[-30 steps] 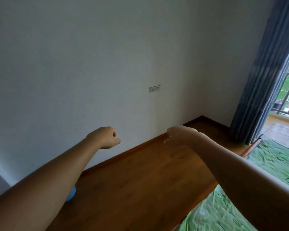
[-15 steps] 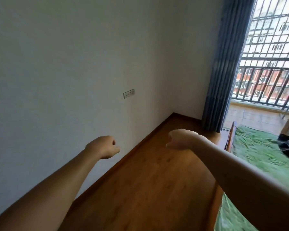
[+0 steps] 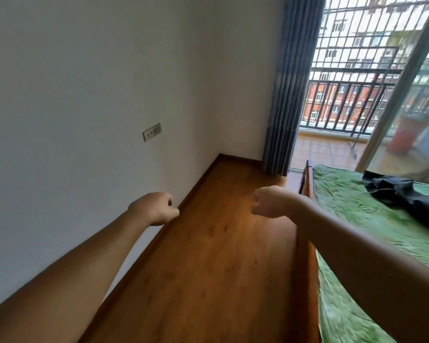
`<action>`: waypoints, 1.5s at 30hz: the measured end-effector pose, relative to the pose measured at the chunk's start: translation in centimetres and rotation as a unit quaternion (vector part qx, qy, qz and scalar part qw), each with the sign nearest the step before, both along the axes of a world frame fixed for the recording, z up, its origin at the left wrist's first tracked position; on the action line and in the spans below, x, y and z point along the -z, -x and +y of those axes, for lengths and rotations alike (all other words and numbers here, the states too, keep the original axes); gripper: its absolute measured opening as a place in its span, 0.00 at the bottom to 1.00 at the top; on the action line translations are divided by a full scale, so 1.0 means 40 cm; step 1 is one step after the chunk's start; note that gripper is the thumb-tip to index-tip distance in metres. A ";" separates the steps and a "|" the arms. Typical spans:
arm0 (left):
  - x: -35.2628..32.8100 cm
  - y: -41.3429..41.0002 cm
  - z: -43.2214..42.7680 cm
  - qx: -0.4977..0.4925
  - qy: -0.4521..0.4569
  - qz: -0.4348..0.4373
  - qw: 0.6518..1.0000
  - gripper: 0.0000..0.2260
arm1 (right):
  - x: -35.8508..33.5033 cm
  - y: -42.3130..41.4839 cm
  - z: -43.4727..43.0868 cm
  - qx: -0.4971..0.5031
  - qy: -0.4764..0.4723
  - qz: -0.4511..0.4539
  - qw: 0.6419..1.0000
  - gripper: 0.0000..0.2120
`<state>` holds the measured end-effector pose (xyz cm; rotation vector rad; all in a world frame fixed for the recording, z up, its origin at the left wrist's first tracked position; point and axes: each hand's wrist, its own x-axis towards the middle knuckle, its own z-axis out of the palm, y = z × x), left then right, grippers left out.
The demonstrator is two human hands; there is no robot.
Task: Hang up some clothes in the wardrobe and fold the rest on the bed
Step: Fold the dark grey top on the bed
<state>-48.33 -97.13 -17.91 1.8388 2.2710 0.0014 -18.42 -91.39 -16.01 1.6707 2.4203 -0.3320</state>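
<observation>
Reaching out over the wooden floor (image 3: 208,243), the left hand (image 3: 154,209) and right hand (image 3: 270,205) are both curled into fists and hold nothing. A heap of dark clothes (image 3: 406,194) lies on the green bed (image 3: 352,206), to the right of the right hand and well apart from it.

a white wall (image 3: 84,95) carries a socket plate (image 3: 152,132). the wooden floor (image 3: 208,268) runs to a blue curtain (image 3: 290,82), which hangs beside a tiled balcony (image 3: 322,147) with a dark railing (image 3: 344,105).
</observation>
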 end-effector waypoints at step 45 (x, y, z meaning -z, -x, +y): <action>0.109 -1.370 2.325 0.568 0.030 -0.007 0.823 0.18 | 0.177 -1.015 1.600 0.576 0.073 0.045 0.813 0.16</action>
